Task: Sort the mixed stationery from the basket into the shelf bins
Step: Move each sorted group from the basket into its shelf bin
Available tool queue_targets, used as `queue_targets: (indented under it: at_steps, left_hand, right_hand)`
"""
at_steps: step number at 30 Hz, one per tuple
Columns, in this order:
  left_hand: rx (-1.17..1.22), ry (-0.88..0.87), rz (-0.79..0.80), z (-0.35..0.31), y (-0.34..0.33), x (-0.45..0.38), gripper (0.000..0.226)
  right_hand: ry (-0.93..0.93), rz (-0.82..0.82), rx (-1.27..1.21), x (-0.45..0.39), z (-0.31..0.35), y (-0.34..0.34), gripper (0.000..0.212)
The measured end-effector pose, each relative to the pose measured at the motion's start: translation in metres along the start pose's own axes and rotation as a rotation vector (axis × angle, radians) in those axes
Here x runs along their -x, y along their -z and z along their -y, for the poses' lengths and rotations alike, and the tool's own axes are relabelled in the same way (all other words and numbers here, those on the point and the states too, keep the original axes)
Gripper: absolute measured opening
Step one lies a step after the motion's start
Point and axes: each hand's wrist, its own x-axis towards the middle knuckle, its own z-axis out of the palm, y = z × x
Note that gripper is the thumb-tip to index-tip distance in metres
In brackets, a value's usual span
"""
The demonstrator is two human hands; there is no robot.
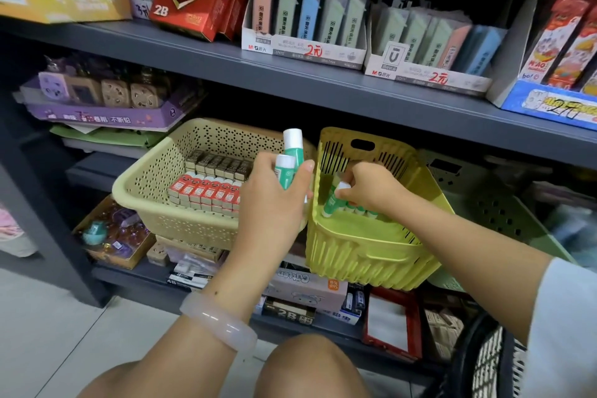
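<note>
1. My left hand [274, 200] sits at the centre of the frame, fingers curled around two green glue sticks [289, 158] with white caps, held upright between the two baskets.
2. My right hand [368, 189] is just right of centre, reaching down into the yellow-green basket [365, 245]; its fingertips pinch the white cap of another glue stick [332, 200], which leans tilted against the basket's left wall.
3. A row of more glue sticks [358, 209] lies along the basket floor, just beside the pinched one.
4. The beige basket [168, 191], left of centre, holds rows of small red-and-white boxes [206, 194], with a row of brown boxes [219, 165] behind them.
5. Both baskets sit on the middle shelf, tilted forward.
6. On my left wrist, at the lower middle of the frame, is a pale bangle [218, 321].
7. On the grey shelf board [226, 58] above, toward the upper right, pastel packs stand in white display boxes [303, 48].
</note>
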Motion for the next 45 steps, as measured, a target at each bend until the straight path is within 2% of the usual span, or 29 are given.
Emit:
queue_targets:
  at_steps: [4,7,10,11,12,13,15,16,18,20,22,25,27,29,30,33,35,39,43,45]
  left_hand:
    - [-0.069,-0.013,0.032,0.002,-0.007,0.001,0.026]
    - [-0.135,-0.033,0.052,0.002,-0.008,0.001,0.026]
    - [-0.153,-0.035,0.060,0.002,-0.009,0.003,0.027]
    - [-0.162,-0.038,0.057,0.002,-0.010,0.003,0.028]
    - [-0.171,-0.040,0.054,0.003,-0.010,0.003,0.029]
    - [-0.175,-0.041,0.052,0.003,-0.010,0.003,0.029]
    - [-0.176,-0.038,0.050,0.005,-0.010,0.002,0.028]
    - [-0.183,-0.039,0.050,0.005,-0.010,0.001,0.029]
    - [-0.201,-0.054,0.052,0.005,-0.010,-0.001,0.030]
    - [-0.190,-0.076,0.043,0.004,-0.010,-0.001,0.029]
    - [-0.140,-0.075,0.014,0.003,-0.009,0.000,0.027]
    - [-0.027,0.016,0.015,0.002,-0.004,-0.001,0.023]
    - [0.075,0.090,0.029,0.002,-0.003,-0.001,0.015]
    - [0.115,0.127,0.031,0.002,-0.001,-0.002,0.013]
    - [0.112,0.129,0.046,0.003,-0.001,-0.002,0.013]
    - [0.023,0.076,0.094,0.004,0.001,-0.001,0.014]
    - [0.007,-0.004,0.103,0.006,0.003,-0.001,0.014]
    - [0.018,-0.091,0.091,0.007,0.009,-0.002,0.011]
    - [-0.041,-0.109,0.081,0.007,0.010,-0.003,0.009]
    - [-0.045,-0.129,0.067,0.007,0.010,-0.004,0.007]
  right_hand:
    - [-0.043,0.009,-0.020,-0.002,-0.001,-0.003,0.020]
    - [-0.039,0.013,-0.031,-0.001,-0.003,0.000,0.022]
    - [-0.011,-0.082,0.032,0.003,-0.003,0.008,0.026]
    - [0.007,-0.141,-0.040,0.005,-0.002,0.012,0.026]
    - [0.021,-0.180,-0.224,0.007,0.001,0.016,0.025]
    - [0.031,-0.178,-0.511,0.012,0.006,0.021,0.027]
    - [0.088,-0.040,-1.055,0.024,0.016,0.031,0.032]
    - [0.156,0.032,-1.154,0.029,0.019,0.034,0.032]
    - [0.314,0.106,-1.102,0.035,0.021,0.035,0.024]
    - [0.385,0.073,-1.031,0.036,0.021,0.034,0.012]
    - [0.320,-0.032,-1.089,0.033,0.018,0.034,0.006]
    - [0.066,-0.173,-1.124,0.024,0.004,0.035,0.008]
    - [-0.082,-0.118,-0.844,0.019,-0.008,0.031,0.019]
    - [-0.131,-0.027,-0.453,0.015,-0.017,0.027,0.032]
    - [-0.137,0.010,-0.337,0.014,-0.018,0.025,0.033]
    - [-0.110,0.094,-0.118,0.010,-0.016,0.017,0.020]
    - [-0.087,0.082,0.012,0.007,-0.013,0.013,0.018]
    - [-0.103,0.090,-0.014,0.002,-0.012,0.007,0.018]
    - [-0.113,0.099,-0.063,0.005,-0.011,0.010,0.032]
    - [-0.125,0.094,-0.069,0.008,-0.013,0.016,0.033]
